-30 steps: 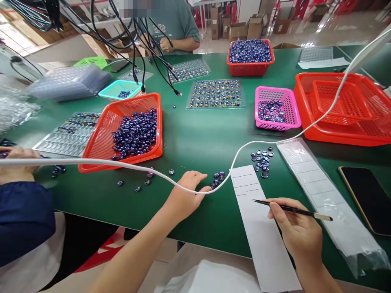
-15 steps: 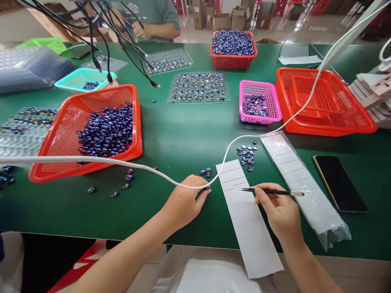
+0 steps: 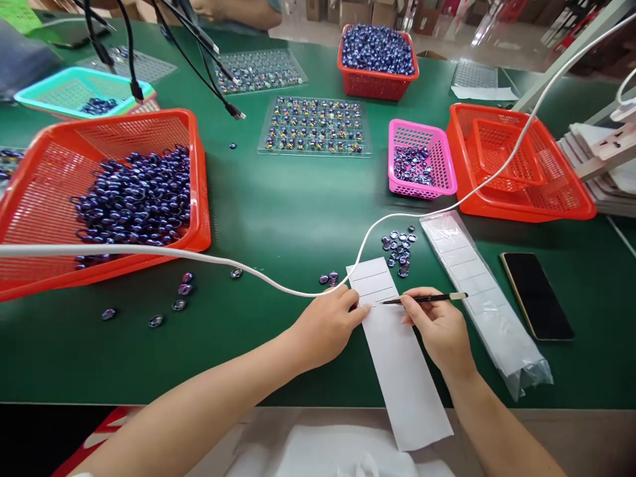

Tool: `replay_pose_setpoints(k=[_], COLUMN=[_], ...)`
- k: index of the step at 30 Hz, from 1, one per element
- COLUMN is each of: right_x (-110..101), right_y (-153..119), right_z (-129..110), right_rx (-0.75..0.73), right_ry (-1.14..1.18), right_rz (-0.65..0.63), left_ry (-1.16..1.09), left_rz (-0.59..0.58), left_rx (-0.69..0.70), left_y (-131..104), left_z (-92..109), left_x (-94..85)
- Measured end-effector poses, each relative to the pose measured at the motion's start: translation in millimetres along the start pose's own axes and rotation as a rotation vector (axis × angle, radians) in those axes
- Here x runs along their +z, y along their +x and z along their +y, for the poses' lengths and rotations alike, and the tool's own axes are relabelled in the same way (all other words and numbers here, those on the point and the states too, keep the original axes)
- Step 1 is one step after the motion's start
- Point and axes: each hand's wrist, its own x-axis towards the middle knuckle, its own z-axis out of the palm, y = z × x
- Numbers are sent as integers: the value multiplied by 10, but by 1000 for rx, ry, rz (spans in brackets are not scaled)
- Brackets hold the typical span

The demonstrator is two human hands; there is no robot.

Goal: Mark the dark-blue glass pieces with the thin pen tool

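Observation:
My right hand [image 3: 444,334] pinches slim black tweezers [image 3: 442,297], their pointed tip over a white card strip [image 3: 405,377] with lines across its upper part. From the left, my left hand [image 3: 325,328] reaches the strip's edge, fingers closed on a small dark shiny piece [image 3: 354,305] that is mostly hidden. Beyond that hand lie a few glossy purple-blue pieces [image 3: 328,278]. A larger group of small oval metallic pieces [image 3: 399,250] rests past the strip's top right corner. A white cable [image 3: 298,291] runs just beyond my left hand.
An orange basket [image 3: 201,199] of dark looped pieces stands left. Behind are a filled clear tray [image 3: 315,154], a red basket [image 3: 378,88] and a pink basket [image 3: 422,190]. Right are nested orange baskets [image 3: 527,207], a plastic-wrapped card pack [image 3: 479,285] and a phone [image 3: 536,296]. Black cables [image 3: 199,50] hang at upper left.
My left hand has moved right with the small piece, onto the strip's edge. The tweezers' tip has come closer to it. The view has shifted, sliding the left basket further left.

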Motion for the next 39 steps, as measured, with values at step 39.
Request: replay_pose_setpoints(k=[39], right_x=[34], right_y=[2], right_z=[-3], right_rx=[30], right_ry=[154], right_rz=[-3], left_ry=[67], left_rz=[-18], left_rx=[22], left_y=[13], left_z=[40], left_x=[25])
